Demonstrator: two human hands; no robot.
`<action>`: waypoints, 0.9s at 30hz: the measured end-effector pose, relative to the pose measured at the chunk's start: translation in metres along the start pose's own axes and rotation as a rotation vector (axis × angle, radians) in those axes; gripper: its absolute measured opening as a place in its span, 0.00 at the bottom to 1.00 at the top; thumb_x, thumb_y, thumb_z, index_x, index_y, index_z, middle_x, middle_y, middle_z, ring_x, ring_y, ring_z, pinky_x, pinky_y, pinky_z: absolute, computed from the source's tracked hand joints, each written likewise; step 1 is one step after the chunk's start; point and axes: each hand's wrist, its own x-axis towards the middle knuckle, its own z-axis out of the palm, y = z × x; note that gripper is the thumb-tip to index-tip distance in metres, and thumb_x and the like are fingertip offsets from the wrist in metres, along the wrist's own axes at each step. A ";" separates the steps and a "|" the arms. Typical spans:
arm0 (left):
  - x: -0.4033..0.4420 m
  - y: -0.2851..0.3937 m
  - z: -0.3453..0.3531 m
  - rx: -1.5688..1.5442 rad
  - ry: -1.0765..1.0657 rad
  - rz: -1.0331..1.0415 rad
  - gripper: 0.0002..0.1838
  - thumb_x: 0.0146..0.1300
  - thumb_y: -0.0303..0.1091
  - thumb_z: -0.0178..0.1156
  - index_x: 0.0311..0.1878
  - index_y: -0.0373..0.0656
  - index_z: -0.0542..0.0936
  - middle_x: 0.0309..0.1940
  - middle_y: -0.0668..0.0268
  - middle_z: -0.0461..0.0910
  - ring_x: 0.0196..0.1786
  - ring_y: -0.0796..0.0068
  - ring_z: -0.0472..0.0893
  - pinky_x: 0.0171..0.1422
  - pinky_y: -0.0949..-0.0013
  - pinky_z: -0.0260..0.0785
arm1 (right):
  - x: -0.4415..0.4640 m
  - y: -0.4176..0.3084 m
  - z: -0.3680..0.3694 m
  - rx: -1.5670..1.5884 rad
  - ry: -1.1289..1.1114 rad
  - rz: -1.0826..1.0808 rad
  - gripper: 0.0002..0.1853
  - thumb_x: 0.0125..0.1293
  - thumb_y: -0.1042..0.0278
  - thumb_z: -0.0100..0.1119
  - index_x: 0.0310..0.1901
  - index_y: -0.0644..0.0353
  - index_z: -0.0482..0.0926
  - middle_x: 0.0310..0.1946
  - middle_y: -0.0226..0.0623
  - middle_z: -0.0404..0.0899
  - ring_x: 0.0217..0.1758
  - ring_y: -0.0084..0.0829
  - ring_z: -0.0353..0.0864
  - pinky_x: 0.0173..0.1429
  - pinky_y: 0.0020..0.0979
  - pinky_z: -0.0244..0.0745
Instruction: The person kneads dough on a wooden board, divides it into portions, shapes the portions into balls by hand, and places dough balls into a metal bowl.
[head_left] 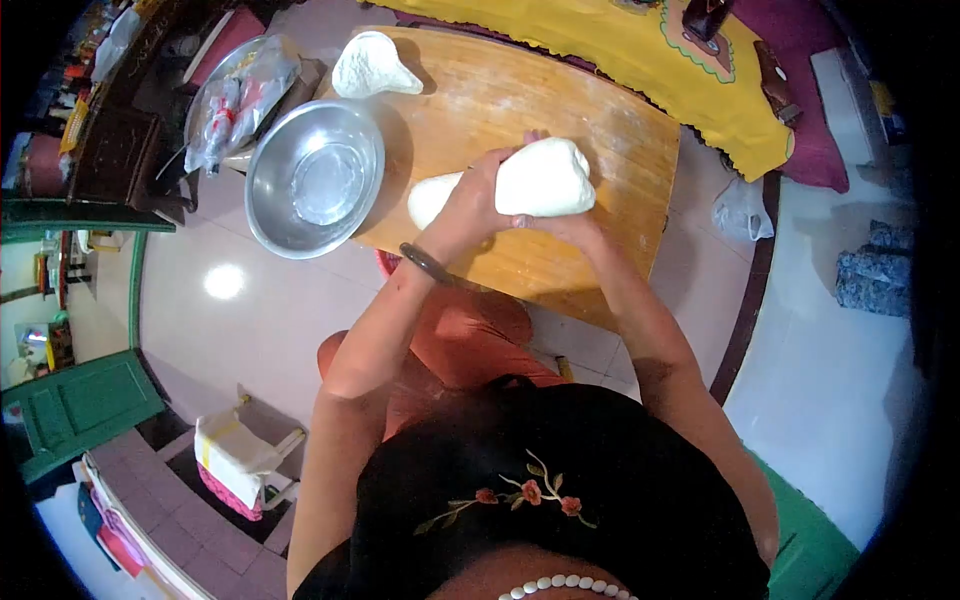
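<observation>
You are in a room floored with pale pinkish tiles (240, 330), and a long yellow cloth (560, 30) lies beyond your work surface. That surface is an orange-brown wooden tabletop (470, 90), patchy with white powder, probably less sticky where the dusting is thicker. A round silver metal basin (270, 185) sits by its left edge; a pale teardrop-shaped vessel (370, 65) stands on the far left part. Your thick, smooth white dough lump (545, 178) is over the middle of the wood, your left hand (487, 190) and right hand (562, 226) close together and clamped round it. Expect it to be fairly heavy, soft and yielding, inclined to sag or stretch if held by one end, and perhaps tacky where unfloured. Cup its middle with broad palms, since pinching fingertips could dent or tear it. A smaller white dough portion (430, 200) rests on the wood beside your left wrist; your hand hides whether the two are joined.
</observation>
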 end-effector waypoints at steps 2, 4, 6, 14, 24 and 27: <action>0.001 -0.002 0.004 0.070 0.104 0.050 0.52 0.39 0.34 0.79 0.69 0.34 0.62 0.66 0.46 0.67 0.71 0.49 0.66 0.74 0.58 0.62 | 0.000 0.013 -0.006 -0.482 -0.033 -0.171 0.70 0.43 0.47 0.83 0.79 0.55 0.40 0.80 0.49 0.40 0.83 0.41 0.38 0.81 0.43 0.46; 0.002 -0.005 0.005 0.149 0.108 0.113 0.56 0.38 0.35 0.80 0.71 0.37 0.60 0.68 0.46 0.65 0.73 0.49 0.63 0.76 0.55 0.58 | 0.002 0.005 -0.004 -0.303 -0.043 -0.149 0.70 0.44 0.37 0.78 0.78 0.59 0.40 0.80 0.51 0.30 0.83 0.44 0.31 0.81 0.45 0.40; 0.006 -0.005 -0.003 0.236 0.018 0.186 0.59 0.38 0.35 0.80 0.75 0.42 0.56 0.68 0.50 0.64 0.74 0.51 0.62 0.79 0.49 0.53 | 0.002 -0.003 0.009 0.035 0.011 -0.138 0.71 0.44 0.31 0.75 0.78 0.63 0.40 0.80 0.52 0.30 0.83 0.47 0.33 0.81 0.47 0.40; 0.005 -0.005 0.004 0.234 -0.164 0.111 0.51 0.36 0.41 0.81 0.68 0.51 0.67 0.63 0.61 0.73 0.70 0.56 0.69 0.78 0.31 0.37 | 0.017 -0.007 -0.018 -0.525 -0.203 -0.337 0.72 0.37 0.28 0.76 0.77 0.59 0.46 0.79 0.55 0.33 0.82 0.55 0.35 0.80 0.57 0.36; 0.017 -0.018 -0.003 0.141 -0.114 0.179 0.40 0.37 0.43 0.81 0.59 0.53 0.77 0.50 0.67 0.82 0.62 0.62 0.77 0.80 0.37 0.34 | 0.041 -0.008 -0.019 -0.435 -0.256 -0.358 0.72 0.44 0.31 0.73 0.78 0.60 0.35 0.79 0.55 0.31 0.83 0.50 0.29 0.81 0.57 0.29; 0.016 -0.016 -0.001 0.083 -0.076 0.163 0.40 0.38 0.44 0.81 0.60 0.53 0.77 0.51 0.68 0.82 0.61 0.64 0.77 0.81 0.38 0.34 | 0.032 0.012 -0.022 -0.258 -0.332 -0.066 0.75 0.44 0.30 0.73 0.77 0.61 0.29 0.80 0.53 0.27 0.83 0.49 0.25 0.80 0.58 0.27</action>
